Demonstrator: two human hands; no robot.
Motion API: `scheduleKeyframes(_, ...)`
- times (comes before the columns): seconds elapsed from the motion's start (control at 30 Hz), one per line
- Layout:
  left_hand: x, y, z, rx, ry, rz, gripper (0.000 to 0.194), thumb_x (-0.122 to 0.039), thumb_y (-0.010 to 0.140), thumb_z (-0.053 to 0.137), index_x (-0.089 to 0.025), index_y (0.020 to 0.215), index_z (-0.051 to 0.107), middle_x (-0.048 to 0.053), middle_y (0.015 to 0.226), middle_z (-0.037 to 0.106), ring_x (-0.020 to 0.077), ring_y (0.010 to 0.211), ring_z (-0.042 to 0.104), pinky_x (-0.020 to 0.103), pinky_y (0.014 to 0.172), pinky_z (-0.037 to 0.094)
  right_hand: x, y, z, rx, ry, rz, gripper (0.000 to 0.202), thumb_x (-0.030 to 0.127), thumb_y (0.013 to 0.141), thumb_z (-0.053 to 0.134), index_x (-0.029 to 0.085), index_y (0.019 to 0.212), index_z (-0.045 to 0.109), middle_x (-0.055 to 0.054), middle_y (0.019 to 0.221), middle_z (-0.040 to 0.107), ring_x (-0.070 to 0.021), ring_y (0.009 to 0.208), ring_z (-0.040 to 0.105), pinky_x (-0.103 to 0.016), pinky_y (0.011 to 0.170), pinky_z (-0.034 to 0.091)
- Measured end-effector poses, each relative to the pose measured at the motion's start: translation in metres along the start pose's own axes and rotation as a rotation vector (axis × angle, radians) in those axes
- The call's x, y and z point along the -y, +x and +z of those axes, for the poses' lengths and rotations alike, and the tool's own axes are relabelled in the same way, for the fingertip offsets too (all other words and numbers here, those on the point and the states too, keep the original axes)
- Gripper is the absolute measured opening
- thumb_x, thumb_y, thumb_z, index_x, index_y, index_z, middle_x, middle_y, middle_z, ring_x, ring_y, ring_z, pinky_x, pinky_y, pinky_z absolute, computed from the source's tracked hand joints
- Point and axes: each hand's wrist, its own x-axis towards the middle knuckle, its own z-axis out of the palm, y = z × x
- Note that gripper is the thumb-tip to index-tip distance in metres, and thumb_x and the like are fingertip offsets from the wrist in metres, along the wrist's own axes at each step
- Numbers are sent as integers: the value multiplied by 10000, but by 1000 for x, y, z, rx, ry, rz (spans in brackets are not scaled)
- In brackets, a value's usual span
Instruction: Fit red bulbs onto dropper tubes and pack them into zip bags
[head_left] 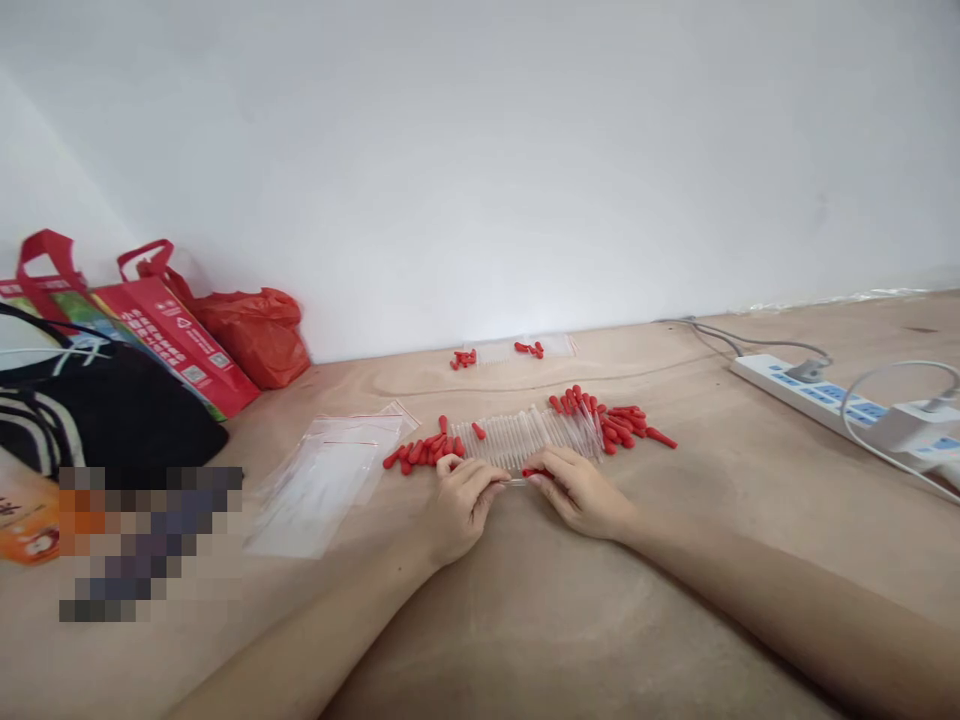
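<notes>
white wall (525, 160), plain, behind all. wooden table (480, 650), pale grain, bare-topped at the near side. red shopping bag (176, 335), upright at far left; power strip (787, 390), white and blue, at right, cables attached. clear zip bags (322, 490), flat, overlapping, left of centre. row of clear tubes (510, 438), side by side, mostly pointing away toward the wall, between left heap of red bulbs (420, 452) and right heap of red bulbs (619, 425).

left hand (466, 500): fingers closed, pinching one end of a clear tube (516, 482). right hand (581, 493): fingers closed on a red bulb (532, 472) at the tube's other end; whether the two are joined, hidden by fingertips.

clear tube: just nearside of the row; long axis left to right, roughly level, crosswise to its neighbours; bulb end rightward.

handling, as judged: light pinch near the ends, bulb and tube in one straight line, pressure along the axis, no bending.
</notes>
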Motion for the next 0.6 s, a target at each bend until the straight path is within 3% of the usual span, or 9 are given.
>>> scheduleKeyframes(0.2,1,-1,0,-88,-22,-14,145,-180,863,385,-182,840,529,-16,769,619,108,687,525,304,754,269,-2,-2,2,-13,-55,-14,163,183,851,395,172,968,508,-55,844,591,-162,757,518,-304,679,390)
scheduleKeyframes(0.6,1,0,1,-83,-30,33,136,-183,862,396,-185,859,532,-18,741,629,105,644,529,309,747,280,4,-4,2,-10,114,1,170,181,843,408,175,943,545,-48,809,579,-144,747,518,-264,668,416)
